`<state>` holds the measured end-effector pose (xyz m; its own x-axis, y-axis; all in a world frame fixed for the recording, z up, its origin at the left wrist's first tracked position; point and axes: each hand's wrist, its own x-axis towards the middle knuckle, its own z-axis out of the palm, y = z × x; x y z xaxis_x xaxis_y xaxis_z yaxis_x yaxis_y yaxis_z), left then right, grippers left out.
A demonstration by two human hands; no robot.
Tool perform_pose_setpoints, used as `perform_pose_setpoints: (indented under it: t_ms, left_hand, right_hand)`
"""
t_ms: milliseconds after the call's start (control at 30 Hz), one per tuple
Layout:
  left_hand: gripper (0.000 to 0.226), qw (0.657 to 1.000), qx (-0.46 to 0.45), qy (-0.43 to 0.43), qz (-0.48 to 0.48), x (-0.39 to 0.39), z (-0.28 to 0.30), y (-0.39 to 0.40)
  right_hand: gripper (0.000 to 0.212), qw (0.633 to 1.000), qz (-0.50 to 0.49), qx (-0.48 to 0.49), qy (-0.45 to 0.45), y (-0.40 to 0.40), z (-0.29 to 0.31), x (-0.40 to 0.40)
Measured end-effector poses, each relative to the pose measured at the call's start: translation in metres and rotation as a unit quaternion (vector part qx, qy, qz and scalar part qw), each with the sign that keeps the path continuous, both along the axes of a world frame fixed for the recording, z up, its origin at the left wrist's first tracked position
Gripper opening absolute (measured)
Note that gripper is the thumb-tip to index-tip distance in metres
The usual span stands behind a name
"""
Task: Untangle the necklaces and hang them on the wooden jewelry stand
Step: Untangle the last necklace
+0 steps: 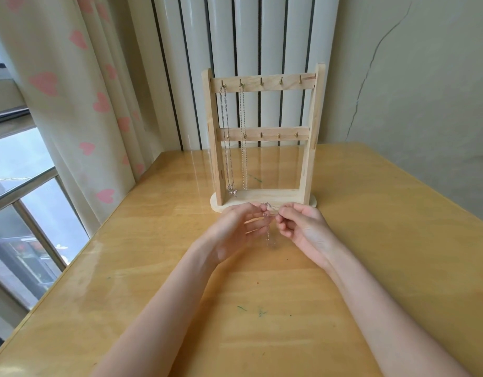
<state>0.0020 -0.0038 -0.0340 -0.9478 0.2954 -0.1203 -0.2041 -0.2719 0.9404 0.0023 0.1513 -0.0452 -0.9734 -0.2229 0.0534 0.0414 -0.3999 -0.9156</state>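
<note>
A wooden jewelry stand [311, 137] with two hooked bars stands upright at the back of the table. Two silver necklaces hang from its top bar: one [226, 142] on the leftmost hook with a small pendant at the bottom, another [244, 137] on the second hook. Just in front of the stand's base, my left hand [234, 232] and my right hand [303, 227] pinch a thin silver necklace [268, 232] between their fingertips. Its chain dangles down between the hands toward the tabletop.
The light wooden table [262, 308] has a glossy top with a few small green marks. A curtain with pink hearts [79, 110] and a window are at the left. A white radiator [248, 36] and a cracked wall lie behind the stand.
</note>
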Motion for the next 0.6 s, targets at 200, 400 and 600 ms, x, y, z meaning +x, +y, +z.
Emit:
perform_pose_setpoints:
  t_ms: [200,400,600]
  left_hand:
    - [0.011,0.991,-0.119,0.068,0.014,0.003,-0.009,-0.001]
    - [0.009,0.996,-0.050,0.037,0.069,0.001,-0.010,0.000]
    - [0.014,0.994,-0.036,0.044,0.097,0.003,-0.008,0.005]
  right_hand:
    - [0.014,0.999,-0.024,-0.016,-0.016,0.002,-0.002,-0.001]
    - [0.018,0.995,-0.017,0.099,-0.001,-0.002,-0.006,0.001]
    - [0.010,0.983,0.025,0.178,0.031,-0.003,-0.010,0.001]
